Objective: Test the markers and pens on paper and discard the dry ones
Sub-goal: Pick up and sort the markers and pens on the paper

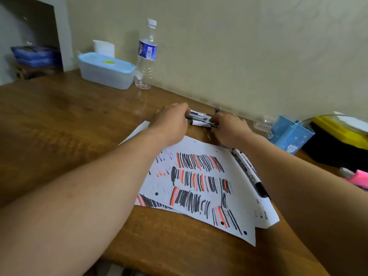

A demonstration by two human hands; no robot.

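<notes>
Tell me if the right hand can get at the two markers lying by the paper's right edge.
Probably yes. The two markers lie uncovered just beside the right forearm, nothing on them. But the right hand grips the bunch of pens and must let go first.

Left hand (171,124) and right hand (231,128) cover both ends of the marker bundle (200,118) at the far side. Their fingertips are hidden, so the grip cannot be confirmed. Print on the markers is blurred and unreadable. The right forearm hides part of the two markers (249,172) at the right edge of the paper (199,186). Pink highlighter (356,176) and yellow box (342,130) are cut off at the right. Bottle (146,56) label illegible.
</notes>
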